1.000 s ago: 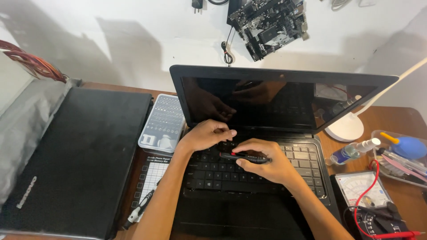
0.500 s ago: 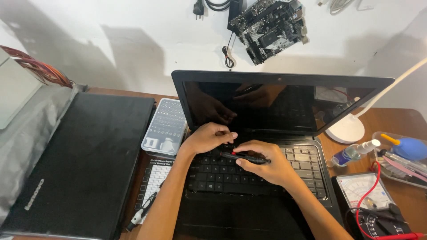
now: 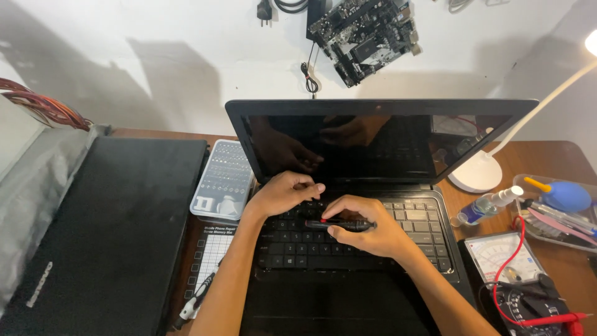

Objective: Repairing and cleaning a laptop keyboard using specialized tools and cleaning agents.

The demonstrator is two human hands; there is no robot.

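- Both hands rest over the keyboard [image 3: 348,239] of the open black laptop [image 3: 373,205], which sits on the desk straight in front of me.
- Left hand [image 3: 283,193]: fingers curled, tips pressing the upper key rows; it grips nothing.
- Right hand [image 3: 367,231]: closed around a slim black tool with a red band [image 3: 339,224], held flat across the keys, tip toward my left fingers.
- Step in hand, as I judge it: working the tool tip under the keyboard's top edge.
- Next move calls for light, level prying while my left fingers steady the keys.
- Nearby: clear screwdriver-bit case [image 3: 222,180] and closed black laptop [image 3: 106,230] to the left, analog multimeter [image 3: 504,258] to the right.
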